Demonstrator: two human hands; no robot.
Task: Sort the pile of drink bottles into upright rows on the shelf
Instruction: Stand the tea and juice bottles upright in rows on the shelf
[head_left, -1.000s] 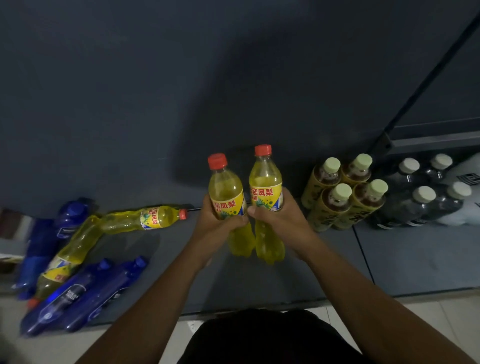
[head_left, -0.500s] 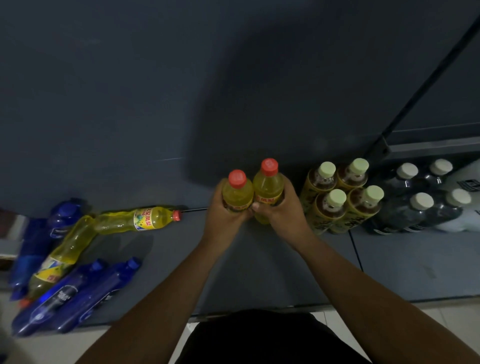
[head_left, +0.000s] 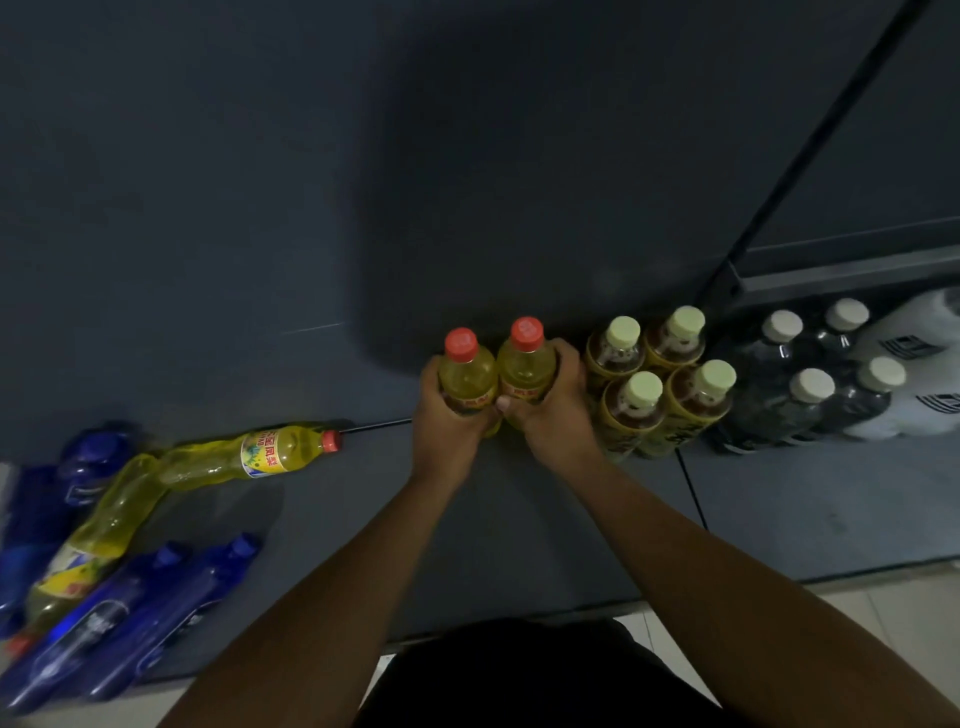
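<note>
Left hand (head_left: 447, 421) wraps left yellow bottle (head_left: 467, 374), right hand (head_left: 558, 415) wraps right yellow bottle (head_left: 525, 364): two translucent plastic cylinders, red caps up, long axes vertical, touching, at back of grey shelf (head_left: 519, 545) beside four pale-capped tea bottles (head_left: 631, 410). Two lying yellow bottles (head_left: 234, 460) left, one cap pointing right, among blue bottles (head_left: 171, 597); four white-capped dark bottles (head_left: 802, 410) right

Lying yellow bottle (head_left: 249, 457), well left of the left hand's (head_left: 447, 423) fingers: label reads "凤梨" in red, the preceding character unclear. Upright yellow bottles (head_left: 467, 376) (head_left: 525, 366): red label characters, part-covered by fingers, illegible. Blue bottles (head_left: 93, 623): labels blurred.
</note>
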